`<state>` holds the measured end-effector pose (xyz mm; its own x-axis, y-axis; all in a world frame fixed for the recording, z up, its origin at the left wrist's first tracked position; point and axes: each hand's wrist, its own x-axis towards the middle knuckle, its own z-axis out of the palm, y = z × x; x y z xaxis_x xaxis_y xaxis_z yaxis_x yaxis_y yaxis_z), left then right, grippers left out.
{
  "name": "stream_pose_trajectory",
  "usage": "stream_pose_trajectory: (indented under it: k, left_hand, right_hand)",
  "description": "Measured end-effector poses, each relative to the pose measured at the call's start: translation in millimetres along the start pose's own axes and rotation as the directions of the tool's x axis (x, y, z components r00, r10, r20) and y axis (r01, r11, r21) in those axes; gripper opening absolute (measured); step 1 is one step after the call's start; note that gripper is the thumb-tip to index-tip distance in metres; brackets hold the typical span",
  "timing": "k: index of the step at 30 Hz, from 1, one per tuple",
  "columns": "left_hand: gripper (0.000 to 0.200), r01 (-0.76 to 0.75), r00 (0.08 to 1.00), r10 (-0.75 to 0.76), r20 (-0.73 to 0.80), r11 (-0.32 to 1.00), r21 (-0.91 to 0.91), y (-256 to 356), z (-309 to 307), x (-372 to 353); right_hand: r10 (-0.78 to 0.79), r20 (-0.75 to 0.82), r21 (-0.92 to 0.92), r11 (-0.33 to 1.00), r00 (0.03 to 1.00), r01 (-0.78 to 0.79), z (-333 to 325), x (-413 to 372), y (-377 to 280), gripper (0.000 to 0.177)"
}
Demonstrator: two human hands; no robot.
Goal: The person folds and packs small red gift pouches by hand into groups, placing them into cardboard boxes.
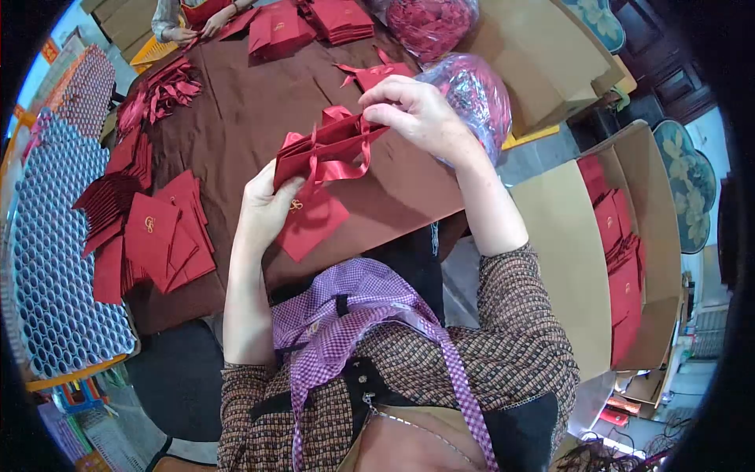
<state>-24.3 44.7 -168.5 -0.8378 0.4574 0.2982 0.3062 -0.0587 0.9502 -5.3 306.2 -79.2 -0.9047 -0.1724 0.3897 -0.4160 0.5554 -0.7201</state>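
Above the near part of the table, a red paper gift bag is held between my two hands, its top edge turned up toward me. My left hand grips one end, thumb in front. At the other end my right hand pinches the bag's corner between thumb and fingers. A red satin ribbon loops from the bag's side and hangs loose. Beneath it, a flat red bag with a gold emblem lies near the table edge, partly covered by my left hand and the held bag.
Red bags are stacked left on the brown tablecloth, beside a ribbon pile. More bags lie at the far side, near another person's hands. Plastic-wrapped bundles and an open carton stand right.
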Motion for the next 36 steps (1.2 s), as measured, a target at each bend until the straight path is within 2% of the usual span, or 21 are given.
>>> stream_pose_trajectory:
  k: [2,3,5,8,9,11,15,18,20,24,27,29,30,32,33,34,36]
  left_hand:
    - [0.031,-0.047,0.999,0.045,0.014,0.992,0.115,0,-2,0]
    - [0.031,-0.046,0.999,0.045,0.011,0.992,0.114,2,-1,-1]
    - [0.027,0.104,0.995,-0.104,0.005,0.994,0.031,6,1,-2]
    - [0.024,0.127,0.991,-0.127,0.031,0.992,-0.012,5,1,-3]
    - [0.024,0.125,0.992,-0.125,0.030,0.992,-0.011,5,-1,-2]
    - [0.022,0.121,0.985,-0.121,0.119,0.993,0.006,6,-3,-1]
    - [0.022,0.175,0.975,-0.175,0.135,0.985,0.007,10,-3,3]
    - [0.022,0.102,0.982,-0.103,0.159,0.995,0.014,16,-2,4]
    - [0.023,0.084,0.981,-0.090,0.172,0.996,0.043,22,0,5]
    - [0.024,0.124,0.977,-0.125,0.172,0.992,0.019,18,2,8]
    - [0.026,0.042,0.986,-0.052,0.156,0.997,0.068,15,4,9]
    - [0.026,0.149,0.970,-0.150,0.194,0.989,0.016,12,1,11]
    - [0.027,0.144,0.970,-0.156,0.187,0.987,0.074,13,0,12]
    - [0.027,0.124,0.986,-0.134,0.101,0.987,0.099,20,5,14]
    - [0.028,0.012,0.997,-0.014,0.081,1.000,0.026,14,7,16]
    - [0.029,0.053,0.995,-0.054,0.083,0.998,0.014,21,7,17]
    - [0.032,0.257,0.964,-0.262,0.037,0.960,0.115,41,7,19]
  right_hand:
    - [0.013,0.035,-0.002,1.000,0.999,-0.013,1,-1,-2,0.013]
    - [0.013,0.038,-0.002,1.000,0.999,-0.013,3,-1,-4,0.013]
    - [0.120,0.038,0.220,0.968,0.992,-0.125,8,-1,-8,0.010]
    - [0.130,0.042,0.228,0.964,0.991,-0.136,7,0,-22,0.008]
    - [0.127,0.041,0.228,0.965,0.991,-0.133,7,1,-24,0.008]
    - [-0.013,0.063,0.229,0.973,0.998,-0.002,8,2,-27,0.007]
    - [-0.023,0.070,0.217,0.976,0.997,0.007,7,1,-27,0.006]
    - [-0.111,0.095,0.157,0.983,0.989,0.096,3,0,-32,0.007]
    - [-0.258,0.092,-0.038,0.964,0.962,0.262,2,-1,-31,0.008]
    - [-0.289,0.086,-0.016,0.956,0.953,0.292,0,0,-24,0.009]
    - [-0.306,0.120,-0.103,0.943,0.945,0.318,-3,-1,-25,0.013]
    - [-0.239,0.101,-0.079,0.966,0.966,0.247,-3,-3,-30,0.018]
    - [-0.412,0.009,-0.164,0.898,0.911,0.408,0,0,-25,0.022]
    - [-0.487,-0.083,-0.360,0.828,0.870,0.429,-1,-5,-31,0.025]
    - [-0.500,-0.072,-0.338,0.826,0.863,0.451,-1,-8,-36,0.026]
    - [-0.514,-0.060,-0.314,0.823,0.856,0.472,1,-11,-41,0.027]
    - [-0.448,0.040,-0.381,0.820,0.893,0.428,9,-18,-44,0.036]
